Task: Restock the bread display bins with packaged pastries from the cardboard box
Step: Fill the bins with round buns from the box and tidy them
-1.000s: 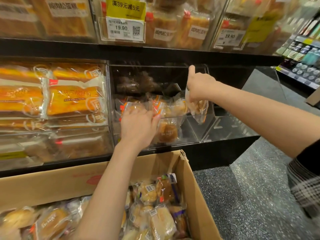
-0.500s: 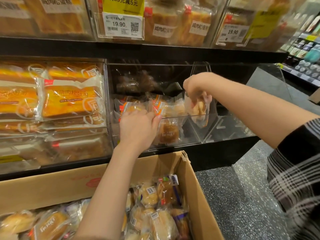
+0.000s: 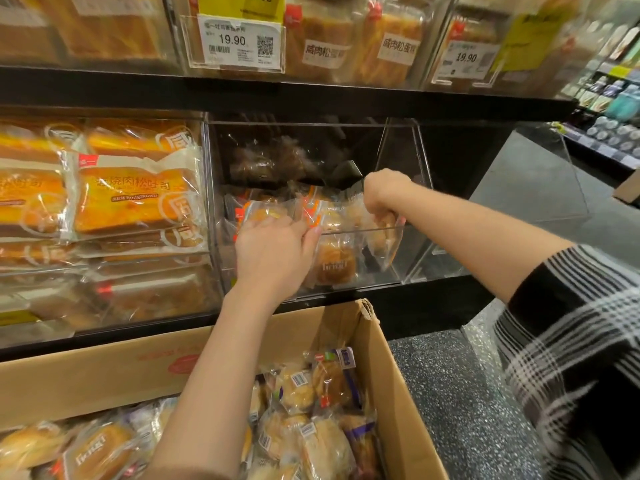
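Observation:
The clear acrylic bin [image 3: 414,188] in the middle of the lower shelf holds several packaged pastries [image 3: 334,261]. My left hand [image 3: 273,252] lies over the packs at the bin's front edge, fingers reaching in and thumb pressed against an orange-marked pack [image 3: 310,213]. My right hand [image 3: 384,194] is a fist inside the bin, gripping the top of one clear-wrapped pastry [image 3: 381,244] that hangs down near the bin's right side. Below, the open cardboard box [image 3: 384,344] holds several more wrapped pastries [image 3: 311,427].
To the left, a bin is stacked with orange packaged toast loaves [image 3: 128,199]. The upper shelf carries bread packs and a 19.90 price tag [image 3: 239,41]. A speckled dark floor [image 3: 457,393] lies right of the box. More shelves stand far right.
My right hand came down from the bin's raised lid into the bin with the pastry pack. The left hand stayed on the packs. The view moved closer.

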A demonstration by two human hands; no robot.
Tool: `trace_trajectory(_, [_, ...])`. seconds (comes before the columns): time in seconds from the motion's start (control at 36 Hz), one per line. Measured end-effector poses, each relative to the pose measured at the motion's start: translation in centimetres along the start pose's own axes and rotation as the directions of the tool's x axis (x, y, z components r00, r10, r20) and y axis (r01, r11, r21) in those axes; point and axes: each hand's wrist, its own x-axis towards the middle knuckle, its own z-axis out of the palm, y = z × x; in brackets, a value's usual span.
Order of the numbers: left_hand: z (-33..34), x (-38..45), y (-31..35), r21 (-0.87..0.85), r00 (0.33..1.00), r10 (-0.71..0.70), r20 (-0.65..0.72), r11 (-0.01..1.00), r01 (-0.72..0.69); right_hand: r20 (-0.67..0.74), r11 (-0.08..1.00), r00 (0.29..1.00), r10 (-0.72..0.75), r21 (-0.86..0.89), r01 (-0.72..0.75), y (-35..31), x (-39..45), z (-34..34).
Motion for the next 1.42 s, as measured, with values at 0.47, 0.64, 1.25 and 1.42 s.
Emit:
trace_trajectory(0.47, [-0.2, -1.3, -1.2, -0.116, 0.985, 0.165, -0.043, 0.979, -0.169, -0.266, 0.998, 0.962, 0.054, 0.054, -0.041, 0.8, -1.9, 2.0])
trace_trajectory(0.64, [-2.6, -4.0, -2.2, -0.514, 0.984, 0.178, 0.011, 0.845, -0.147, -0.515, 0.926, 0.849, 0.122, 0.368, 0.09, 1.3, -4.5, 2.0])
trace_trajectory(1.25, [-7.4, -25.1, -19.7, -0.179, 0.765, -0.078, 0.639, 0.953, 0.246, -0.196, 0.614, 0.823, -0.534, 0.579, 0.536, -21.0, -21.0, 7.5])
trace_trajectory(1.42, [-4.3, -30.5, -24.6, -0.088, 0.738, -0.172, 0.653, 0.95, 0.299, -0.032, 0.624, 0.744, -0.667, 0.522, 0.582, -25.6, -22.7, 12.1])
